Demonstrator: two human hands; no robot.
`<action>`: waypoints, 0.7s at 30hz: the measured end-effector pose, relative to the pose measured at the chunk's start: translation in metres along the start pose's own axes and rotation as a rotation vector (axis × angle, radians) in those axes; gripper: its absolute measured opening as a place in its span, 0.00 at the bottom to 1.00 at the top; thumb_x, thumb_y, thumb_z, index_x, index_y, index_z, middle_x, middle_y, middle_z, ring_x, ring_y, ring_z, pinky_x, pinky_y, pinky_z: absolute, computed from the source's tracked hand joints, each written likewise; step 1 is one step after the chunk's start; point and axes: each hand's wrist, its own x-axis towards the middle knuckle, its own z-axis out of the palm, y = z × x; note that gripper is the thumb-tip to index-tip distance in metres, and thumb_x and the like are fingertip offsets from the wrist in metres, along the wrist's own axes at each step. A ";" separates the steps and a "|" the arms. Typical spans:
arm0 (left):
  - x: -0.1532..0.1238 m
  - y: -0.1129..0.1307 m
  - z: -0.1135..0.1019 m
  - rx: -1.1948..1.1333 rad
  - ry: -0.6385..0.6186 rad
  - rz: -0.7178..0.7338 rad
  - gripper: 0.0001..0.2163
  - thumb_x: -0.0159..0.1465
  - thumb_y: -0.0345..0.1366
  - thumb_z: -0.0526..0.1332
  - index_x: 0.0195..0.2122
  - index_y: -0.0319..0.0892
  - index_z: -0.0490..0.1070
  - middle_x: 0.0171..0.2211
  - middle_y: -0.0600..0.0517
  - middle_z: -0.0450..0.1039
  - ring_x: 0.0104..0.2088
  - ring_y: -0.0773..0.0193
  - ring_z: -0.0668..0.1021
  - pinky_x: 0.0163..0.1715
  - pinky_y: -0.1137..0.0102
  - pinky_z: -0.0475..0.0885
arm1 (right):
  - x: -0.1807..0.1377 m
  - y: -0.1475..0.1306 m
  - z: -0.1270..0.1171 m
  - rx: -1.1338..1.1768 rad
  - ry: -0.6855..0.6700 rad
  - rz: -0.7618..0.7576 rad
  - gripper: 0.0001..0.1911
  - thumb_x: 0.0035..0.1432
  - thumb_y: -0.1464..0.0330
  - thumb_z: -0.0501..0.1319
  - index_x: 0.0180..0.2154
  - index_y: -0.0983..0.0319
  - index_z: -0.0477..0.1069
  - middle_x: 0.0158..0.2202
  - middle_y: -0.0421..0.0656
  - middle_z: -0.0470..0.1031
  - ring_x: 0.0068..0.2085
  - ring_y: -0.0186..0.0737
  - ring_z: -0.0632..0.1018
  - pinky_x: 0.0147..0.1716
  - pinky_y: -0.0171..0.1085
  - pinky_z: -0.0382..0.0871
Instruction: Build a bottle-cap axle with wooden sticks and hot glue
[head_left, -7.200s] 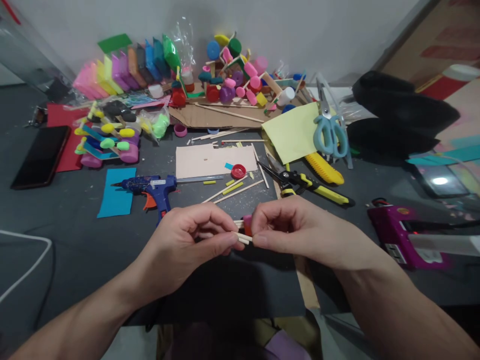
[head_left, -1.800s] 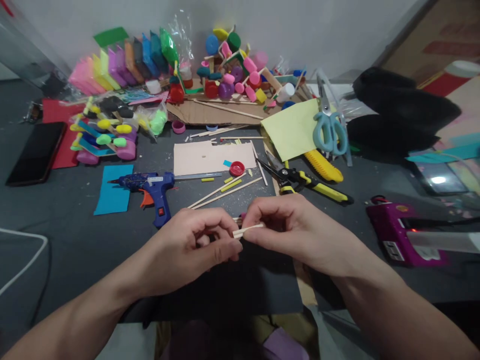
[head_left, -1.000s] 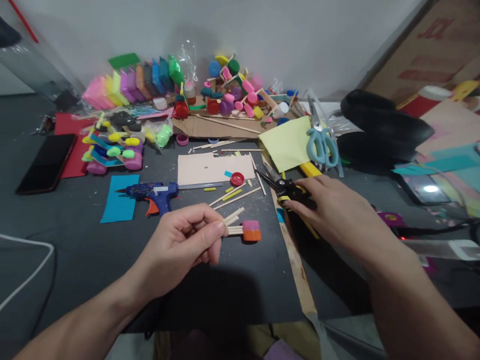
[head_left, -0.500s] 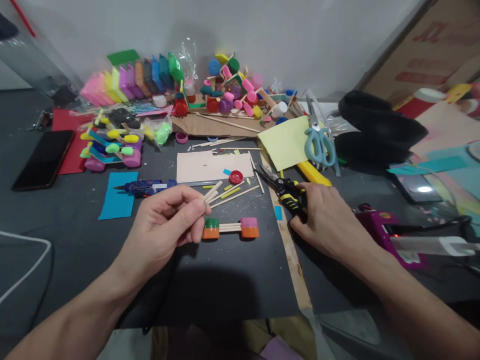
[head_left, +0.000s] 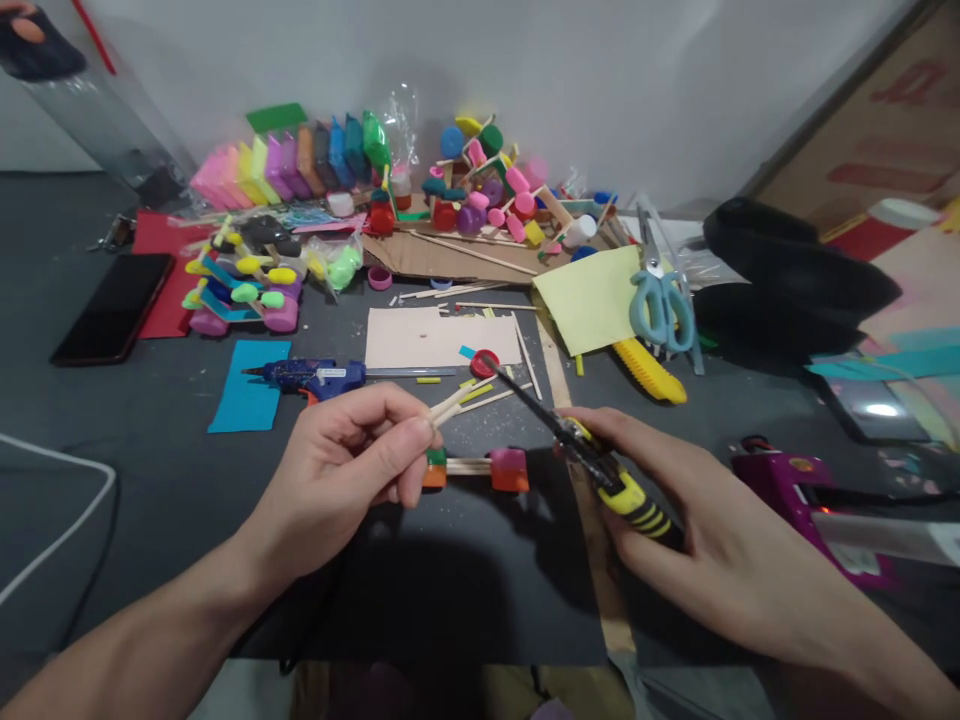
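My left hand (head_left: 352, 460) pinches two short wooden sticks (head_left: 452, 400) that point up and to the right. My right hand (head_left: 697, 540) grips the yellow-and-black handles of a pair of cutting pliers (head_left: 585, 455), whose thin black jaws reach toward the stick tips. Between the hands, on the black mat (head_left: 450, 590), lies a small piece made of coloured bottle caps (head_left: 508, 470) joined by wooden sticks; its left end is partly hidden by my left fingers.
A blue glue gun (head_left: 315, 377) lies on the mat, with a cardboard piece (head_left: 435, 338) and red cap (head_left: 484, 364) behind. Green scissors (head_left: 661, 305), a yellow sheet (head_left: 592, 295), a yellow knife (head_left: 651, 368), a phone (head_left: 112, 310), foam sheets (head_left: 300, 160) and a purple tool (head_left: 810, 490) surround the mat.
My right hand left the sticks, reached right, picked up the pliers and brought them toward the left hand. The cap-and-stick piece was set down on the mat; my left hand kept two loose sticks.
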 end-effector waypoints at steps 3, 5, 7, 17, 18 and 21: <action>0.000 0.002 0.001 -0.038 -0.015 -0.036 0.08 0.66 0.35 0.63 0.30 0.41 0.74 0.15 0.59 0.69 0.17 0.76 0.65 0.18 0.82 0.59 | 0.009 -0.009 0.002 0.034 -0.037 -0.036 0.34 0.51 0.75 0.57 0.61 0.58 0.62 0.57 0.48 0.76 0.53 0.49 0.80 0.51 0.37 0.76; 0.000 0.002 0.001 -0.048 -0.023 -0.063 0.08 0.66 0.34 0.63 0.29 0.41 0.73 0.14 0.59 0.69 0.16 0.76 0.65 0.17 0.82 0.58 | 0.015 -0.013 0.003 0.064 -0.056 -0.043 0.31 0.52 0.74 0.57 0.59 0.57 0.63 0.55 0.47 0.78 0.52 0.47 0.81 0.49 0.35 0.77; 0.000 0.003 0.001 -0.052 -0.021 -0.082 0.08 0.65 0.33 0.63 0.28 0.41 0.73 0.15 0.59 0.70 0.15 0.76 0.66 0.16 0.81 0.57 | 0.018 -0.016 0.004 0.092 -0.073 -0.034 0.29 0.54 0.73 0.57 0.58 0.57 0.64 0.54 0.47 0.78 0.51 0.46 0.81 0.48 0.34 0.77; -0.001 0.001 0.000 -0.124 -0.073 -0.114 0.12 0.66 0.37 0.63 0.26 0.41 0.69 0.15 0.59 0.68 0.15 0.77 0.66 0.15 0.81 0.56 | 0.018 -0.017 0.012 0.184 -0.136 0.021 0.33 0.53 0.74 0.59 0.60 0.55 0.63 0.57 0.46 0.77 0.52 0.47 0.81 0.48 0.36 0.77; -0.001 0.001 0.000 -0.142 -0.080 -0.120 0.12 0.66 0.38 0.63 0.26 0.41 0.69 0.15 0.59 0.68 0.15 0.77 0.66 0.16 0.81 0.57 | 0.018 -0.017 0.013 0.201 -0.141 0.025 0.32 0.53 0.74 0.59 0.60 0.55 0.63 0.57 0.46 0.76 0.52 0.47 0.80 0.48 0.36 0.76; -0.001 -0.001 0.000 -0.174 -0.086 -0.130 0.12 0.66 0.38 0.63 0.27 0.41 0.69 0.15 0.60 0.68 0.15 0.78 0.66 0.16 0.81 0.57 | 0.019 -0.017 0.014 0.253 -0.155 0.036 0.31 0.54 0.74 0.59 0.60 0.54 0.64 0.57 0.44 0.77 0.51 0.44 0.80 0.48 0.34 0.75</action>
